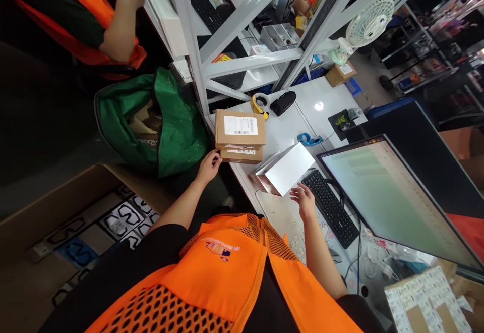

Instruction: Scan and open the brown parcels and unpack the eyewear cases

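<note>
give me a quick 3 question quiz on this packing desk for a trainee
1. True or false: the left hand touches the lower of two stacked boxes.
2. What lies nearest the right hand? A) the fan B) the white box C) the green bag
3. Fill in: the keyboard sits in front of the ____.

Key
1. True; the fingers rest on the lower box's near corner.
2. B; the open right hand hovers just beside the white box, holding nothing.
3. Monitor.
</note>
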{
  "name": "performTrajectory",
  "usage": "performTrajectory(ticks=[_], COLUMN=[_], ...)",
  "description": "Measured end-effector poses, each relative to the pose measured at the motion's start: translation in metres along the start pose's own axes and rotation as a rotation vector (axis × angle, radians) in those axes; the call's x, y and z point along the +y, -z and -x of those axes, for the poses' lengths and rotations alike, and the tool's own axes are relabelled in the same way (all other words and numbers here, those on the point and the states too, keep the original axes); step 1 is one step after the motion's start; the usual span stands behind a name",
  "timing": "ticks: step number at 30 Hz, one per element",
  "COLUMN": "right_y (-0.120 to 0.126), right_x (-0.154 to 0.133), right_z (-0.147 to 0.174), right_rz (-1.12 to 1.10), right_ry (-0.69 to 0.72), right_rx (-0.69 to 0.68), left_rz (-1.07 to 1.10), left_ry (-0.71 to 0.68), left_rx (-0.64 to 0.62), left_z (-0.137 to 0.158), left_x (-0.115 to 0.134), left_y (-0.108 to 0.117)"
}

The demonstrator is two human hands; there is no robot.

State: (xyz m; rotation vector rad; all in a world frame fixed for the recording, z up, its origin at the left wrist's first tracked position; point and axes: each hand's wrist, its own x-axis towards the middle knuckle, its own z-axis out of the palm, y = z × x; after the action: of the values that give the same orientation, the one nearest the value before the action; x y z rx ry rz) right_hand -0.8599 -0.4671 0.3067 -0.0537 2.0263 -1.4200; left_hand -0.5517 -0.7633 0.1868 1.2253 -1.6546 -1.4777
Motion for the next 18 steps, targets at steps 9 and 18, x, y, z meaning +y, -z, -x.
performTrajectory(ticks=[9, 18], right_y=[-0.004, -0.033], right_x=[-0.007, 0.021], right_z=[-0.002, 0.02], right_rz=[0.002, -0.202], right_ry=[-0.005, -0.183], right_rx=[-0.012, -0.294], left_rz=[0.482, 0.564], left_ry=[0.65, 0.452], left_rx=[-0.19, -0.036], left_z=[-0.03, -0.001], left_x=[0.001, -0.002], left_y=[-0.019, -0.004])
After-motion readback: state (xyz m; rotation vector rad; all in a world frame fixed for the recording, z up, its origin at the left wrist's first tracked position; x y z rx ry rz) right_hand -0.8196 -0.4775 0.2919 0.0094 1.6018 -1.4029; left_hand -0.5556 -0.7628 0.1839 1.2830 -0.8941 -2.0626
